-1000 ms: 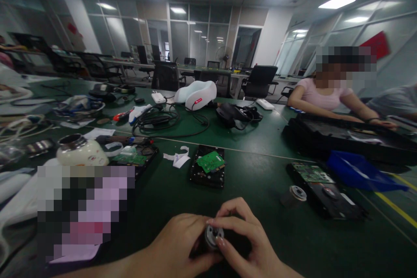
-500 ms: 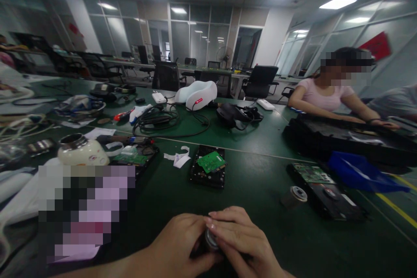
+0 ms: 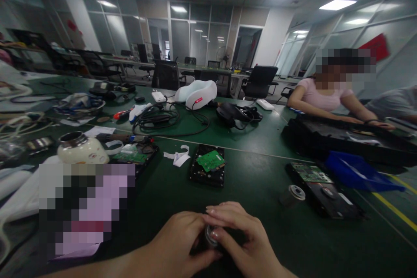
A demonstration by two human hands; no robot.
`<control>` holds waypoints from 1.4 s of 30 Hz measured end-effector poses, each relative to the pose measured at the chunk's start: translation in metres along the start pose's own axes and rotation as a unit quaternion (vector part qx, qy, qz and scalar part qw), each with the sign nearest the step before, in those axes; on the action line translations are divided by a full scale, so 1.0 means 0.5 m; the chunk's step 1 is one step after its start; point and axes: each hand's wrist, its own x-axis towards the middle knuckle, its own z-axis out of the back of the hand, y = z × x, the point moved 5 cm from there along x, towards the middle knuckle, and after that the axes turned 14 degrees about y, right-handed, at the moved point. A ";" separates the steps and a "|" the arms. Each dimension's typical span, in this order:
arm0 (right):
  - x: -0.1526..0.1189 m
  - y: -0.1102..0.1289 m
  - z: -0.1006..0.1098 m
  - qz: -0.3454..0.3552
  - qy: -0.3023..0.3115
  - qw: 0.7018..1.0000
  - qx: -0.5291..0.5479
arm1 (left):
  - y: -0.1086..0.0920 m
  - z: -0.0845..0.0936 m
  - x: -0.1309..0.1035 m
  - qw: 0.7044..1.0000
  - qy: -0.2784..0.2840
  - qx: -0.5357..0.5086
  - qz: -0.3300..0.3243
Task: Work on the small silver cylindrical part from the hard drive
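Close in front of me, my left hand is wrapped round a small metal cylinder with a round silvery end facing up. My right hand curves over it from the other side, its thumb on the cylinder's end and its fingertips meeting my left hand. Most of the cylinder is hidden by my fingers. A similar dark metal cylinder with a silvery top stands to the right. Beyond my hands lies a black hard drive with a green circuit board on top.
Another hard drive lies at the right, near a blue plastic sheet and a black case. A person sits behind the case. On the left are a cream jar, a screwdriver-like tool and cables. A neck pillow sits farther back.
My right thumb has shifted onto the top end of the cylinder, and the right-hand fingers have arched up a little. My left hand keeps its hold.
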 end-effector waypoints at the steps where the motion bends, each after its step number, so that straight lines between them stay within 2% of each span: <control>1: -0.001 0.003 0.001 0.008 0.001 1.000 0.004 | 0.000 0.000 0.000 1.000 0.001 0.004 0.004; 5: -0.007 0.020 0.011 0.037 0.010 0.999 -0.006 | -0.003 0.002 0.000 1.000 0.005 0.022 0.005; 12: -0.018 0.007 0.016 -0.053 0.043 0.998 0.003 | -0.004 0.003 0.001 0.999 0.009 0.031 0.003; 19: -0.017 -0.004 0.026 -0.084 0.011 0.996 0.008 | -0.009 0.006 0.003 0.999 0.027 0.039 0.014; 22: -0.014 0.003 0.031 -0.077 0.004 0.997 0.006 | -0.011 0.007 0.004 0.999 0.024 0.045 0.012; 27: -0.011 0.014 0.026 -0.065 0.027 0.997 -0.009 | -0.004 0.003 0.002 0.999 0.014 0.044 0.008; 36: -0.009 0.004 0.013 -0.081 0.052 0.995 -0.004 | -0.003 0.002 0.003 0.999 0.017 0.039 0.010; 42: -0.006 0.003 0.011 -0.077 0.043 0.996 0.002 | -0.004 0.002 0.002 0.999 0.015 0.041 0.009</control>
